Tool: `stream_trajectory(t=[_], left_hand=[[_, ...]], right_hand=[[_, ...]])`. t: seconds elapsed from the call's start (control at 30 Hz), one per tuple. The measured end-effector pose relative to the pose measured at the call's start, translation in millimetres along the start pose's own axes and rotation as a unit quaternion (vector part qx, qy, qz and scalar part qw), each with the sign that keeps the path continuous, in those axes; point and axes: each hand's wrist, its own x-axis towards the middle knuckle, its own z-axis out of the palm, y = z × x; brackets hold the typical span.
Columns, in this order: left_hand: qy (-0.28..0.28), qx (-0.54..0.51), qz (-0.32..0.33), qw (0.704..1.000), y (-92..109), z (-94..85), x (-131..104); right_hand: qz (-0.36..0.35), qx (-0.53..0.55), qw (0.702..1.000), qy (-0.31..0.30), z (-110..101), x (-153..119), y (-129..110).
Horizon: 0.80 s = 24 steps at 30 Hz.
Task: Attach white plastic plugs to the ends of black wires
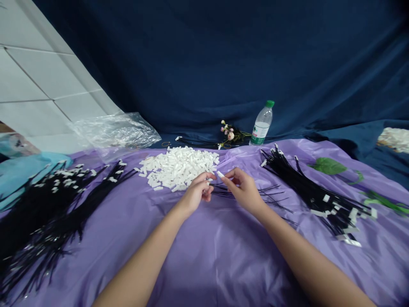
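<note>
My right hand (244,187) pinches a small white plastic piece (220,174) between thumb and fingertips. Just left of it, my left hand (198,192) is closed, its fingers curled around the ends of thin black cords (271,200), which trail rightward beneath my right hand. How many cords it grips is hidden by the fingers. A speck of white shows at the left fingertips. Behind my left hand lies a heap of loose white plastic pieces (180,167). The two hands are close together, above the purple cloth (204,256).
Bundles of black cords with white ends lie at left (41,200) and right (300,179). Toward the back are a clear plastic bag (118,130), artificial flowers (230,135) and a green-capped water bottle (262,123). A green leaf (329,166) rests at right, before a blue curtain (204,64).
</note>
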Motion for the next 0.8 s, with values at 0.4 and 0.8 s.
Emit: stream_trajectory(t=[0.4,0.8], left_hand=[[0.046,0.165,0.125,0.977,-4,5.0,-5],[0.1,0.079,0.185,0.974,-6,1.8,-1]], right_hand=[[-0.161,-0.053,0.985,-0.014,3,-3,-9],[-0.191,-0.045,0.974,-0.11,-1,-9,-22]])
